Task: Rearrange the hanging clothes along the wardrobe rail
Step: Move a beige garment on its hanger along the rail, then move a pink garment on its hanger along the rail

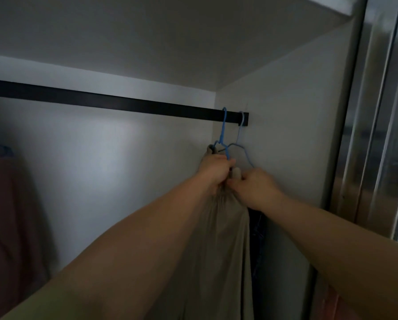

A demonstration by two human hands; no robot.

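A black wardrobe rail [101, 101] runs from the left edge to the right side wall. Two blue hangers hook over its right end: a bright blue hanger [223, 132] and a paler blue hanger [240, 144] beside the wall. A beige garment [218, 239] hangs from the bright hanger. My left hand [215, 168] is closed around the hanger's shoulder and the bunched beige cloth. My right hand [253, 187] pinches the same cloth just to the right. A dark denim garment [258, 241] hangs behind the beige one, mostly hidden.
A reddish-brown garment [6, 215] on another blue hanger [2, 150] hangs at the far left. The long middle stretch of rail carries nothing. A white side wall [285, 135] closes the right end; a metallic sliding-door frame [377, 112] stands beyond it.
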